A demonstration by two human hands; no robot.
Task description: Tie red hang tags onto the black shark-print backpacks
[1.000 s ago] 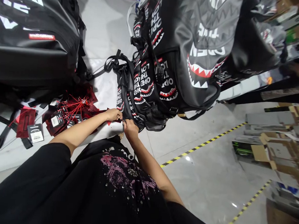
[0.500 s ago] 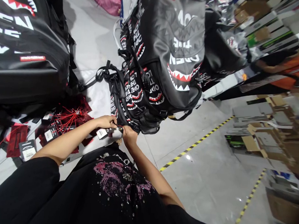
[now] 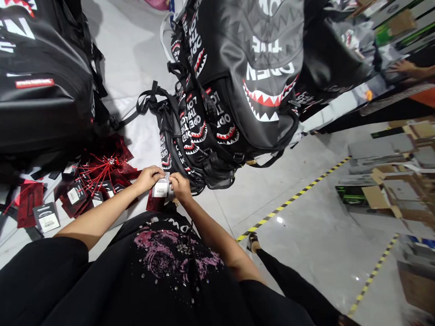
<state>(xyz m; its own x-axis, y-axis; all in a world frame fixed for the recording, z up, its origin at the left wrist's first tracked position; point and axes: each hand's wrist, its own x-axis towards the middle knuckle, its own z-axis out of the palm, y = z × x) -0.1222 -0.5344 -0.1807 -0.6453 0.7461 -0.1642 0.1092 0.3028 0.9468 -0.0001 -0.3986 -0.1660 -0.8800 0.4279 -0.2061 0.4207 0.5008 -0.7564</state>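
My left hand (image 3: 149, 178) pinches the left edge of a grey tag with a white label (image 3: 160, 189), and my right hand (image 3: 180, 186) pinches its right edge. A dark red packet (image 3: 155, 203) hangs just under the tag. Both hands are at the near end of a row of black backpacks (image 3: 221, 103) with shark-mouth prints and white letters. Left of my hands, a heap of tags on red strings (image 3: 105, 167) and dark red packets lies on the white surface.
A large black backpack (image 3: 36, 90) fills the left side. Another person's hand (image 3: 405, 67) shows at upper right, and a leg in black (image 3: 295, 277) is at lower right. Cardboard boxes (image 3: 406, 176) and yellow-black floor tape (image 3: 297, 198) lie to the right.
The tag has moved up and right and now faces me between both hands. The red packet beneath it has come into view. A person's leg has appeared at lower right.
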